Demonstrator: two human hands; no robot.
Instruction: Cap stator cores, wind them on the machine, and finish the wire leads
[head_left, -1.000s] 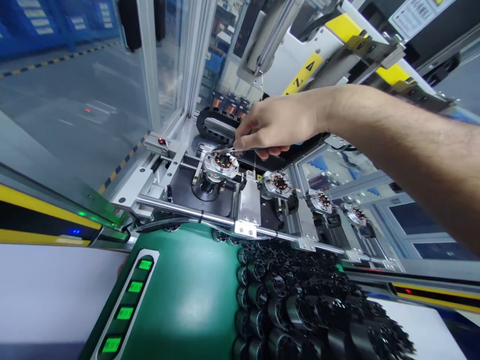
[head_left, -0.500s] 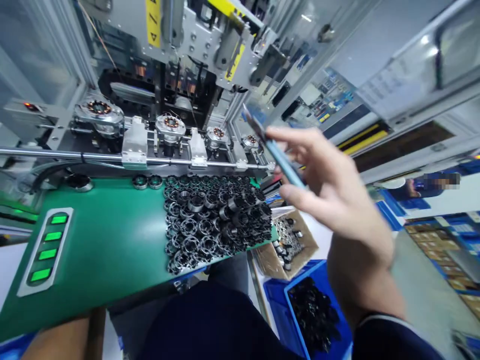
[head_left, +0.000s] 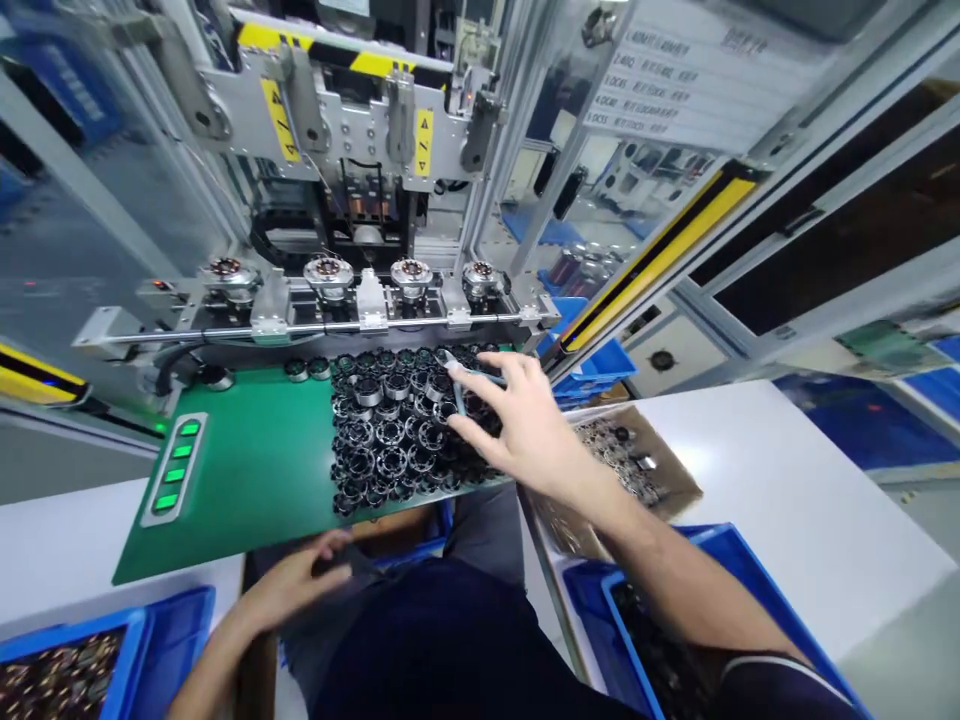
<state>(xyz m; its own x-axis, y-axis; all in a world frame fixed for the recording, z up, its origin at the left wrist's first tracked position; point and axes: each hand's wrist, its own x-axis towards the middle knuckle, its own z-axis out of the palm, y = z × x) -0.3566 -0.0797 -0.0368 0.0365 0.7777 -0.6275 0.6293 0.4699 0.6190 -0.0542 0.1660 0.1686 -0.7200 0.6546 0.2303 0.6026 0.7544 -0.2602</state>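
My right hand (head_left: 517, 410) is over the right part of the stacked rings, its thumb and fingers spread apart. Beneath and between those fingers lie teal-handled nippers (head_left: 460, 398), their handles splayed and their metal tip by the index fingertip. The hand partly covers them. Black-and-silver slotted rings (head_left: 390, 432), piled in layers, fill the right half of the green work plate (head_left: 255, 450). My left hand (head_left: 304, 578) is low in front of the plate's edge, near my lap, fingers loosely apart and holding nothing.
Behind the plate stands a winding machine with several round fixtures (head_left: 330, 275) holding copper-wound cores. A panel of green buttons (head_left: 176, 468) sits at left. To the right are a cardboard box (head_left: 679, 480) of metal parts and a blue bin (head_left: 742, 560). Another blue bin (head_left: 139, 640) stands lower left.
My right hand has come down from the air onto the ring pile, and its fingers have spread from around the nippers. The view has shifted, and my left hand has come into sight.
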